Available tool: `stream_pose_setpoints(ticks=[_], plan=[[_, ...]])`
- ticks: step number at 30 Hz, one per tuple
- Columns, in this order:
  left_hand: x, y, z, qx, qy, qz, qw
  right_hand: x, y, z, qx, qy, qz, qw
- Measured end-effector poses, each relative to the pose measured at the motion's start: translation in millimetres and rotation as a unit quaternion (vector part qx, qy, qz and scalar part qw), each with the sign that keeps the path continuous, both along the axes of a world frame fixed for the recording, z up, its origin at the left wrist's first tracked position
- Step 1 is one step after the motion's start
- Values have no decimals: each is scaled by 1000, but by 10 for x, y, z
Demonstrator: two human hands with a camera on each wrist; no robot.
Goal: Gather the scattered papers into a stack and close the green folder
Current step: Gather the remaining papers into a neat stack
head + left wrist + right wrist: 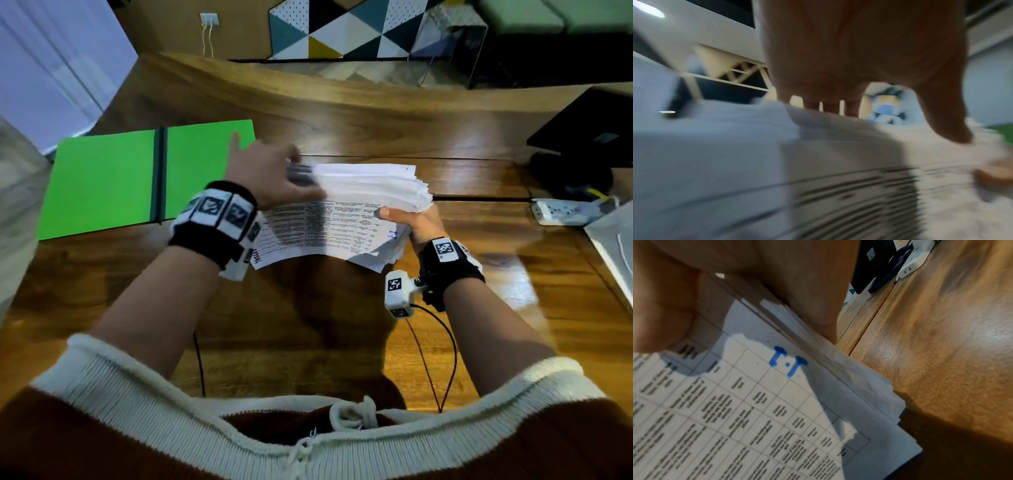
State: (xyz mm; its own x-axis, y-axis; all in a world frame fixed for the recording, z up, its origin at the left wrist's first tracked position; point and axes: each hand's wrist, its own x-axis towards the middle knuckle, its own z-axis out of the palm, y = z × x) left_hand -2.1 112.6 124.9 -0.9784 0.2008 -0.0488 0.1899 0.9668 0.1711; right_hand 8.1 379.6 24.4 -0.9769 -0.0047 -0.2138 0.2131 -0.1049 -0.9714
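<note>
A thick stack of white printed papers [346, 219] is held just above the wooden table [308, 329] between both hands. My left hand [274, 164] grips its left far edge; in the blurred left wrist view the fingers [828, 104] reach behind the stack [735, 154] and the thumb [955, 131] touches its near face. On the right edge my right hand [407, 222] grips with the thumb on top, which the right wrist view shows lying on the top sheet [760, 402]. The green folder [109, 178] lies open and flat to the left, with no papers in it.
A black laptop-like device [582, 130] and dark items [572, 174] sit at the far right. A white power strip [565, 212] and a white slab [613, 253] lie at the right edge. Thin cables [445, 342] hang from the wrist cameras near my body.
</note>
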Motion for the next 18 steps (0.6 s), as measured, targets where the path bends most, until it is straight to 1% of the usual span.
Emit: stream_pose_setpoints(ticks=[2, 3, 5, 8, 12, 15, 18], plan=[[-83, 311, 17, -56, -43, -98, 993, -1, -7, 10, 2, 3, 7, 1000], [-111, 470, 10, -66, -56, -127, 988, 9, -17, 22, -3, 5, 8, 1000], [-162, 737, -37, -81, -60, -157, 982, 43, -43, 70, -18, 9, 6, 1000], [-192, 930, -125, -124, -29, -177, 976, 41, -62, 55, -42, 5, -8, 999], [-185, 932, -256, -119, 29, -190, 974, -9, -79, -47, -48, -22, -32, 998], [-194, 899, -243, -112, 31, -191, 975, -49, -69, -93, -41, -26, -36, 998], [-207, 893, -220, -107, 10, -181, 978, 14, 27, -228, -4, -47, -42, 998]])
